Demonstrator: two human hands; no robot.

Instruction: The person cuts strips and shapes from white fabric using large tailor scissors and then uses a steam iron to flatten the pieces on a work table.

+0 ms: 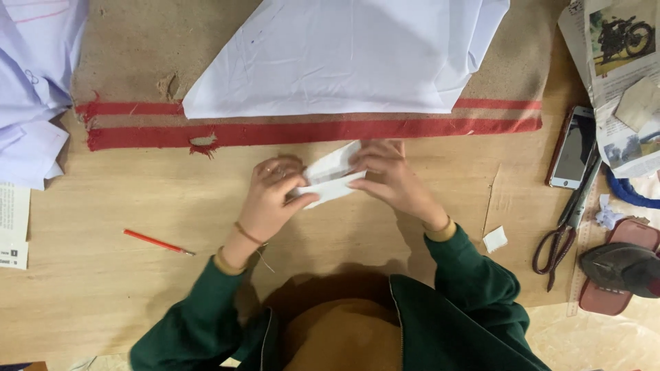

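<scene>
2 hands met at frame center on a small white fabric piece. Left hand fingers pinched its lower-left edge; right hand fingers pressed flat along the upper-right, likely holding a fold in place. Larger white cloth lay spread above, on the table. Scissors and a red pencil sat within reach, right and lower left.

Plywood worktop, pale brown, fills the view; seam running down at right. Coarse tan mat with red stripes lies across its far half. Light even, soft shadow toward the near edge. No walls visible.
</scene>
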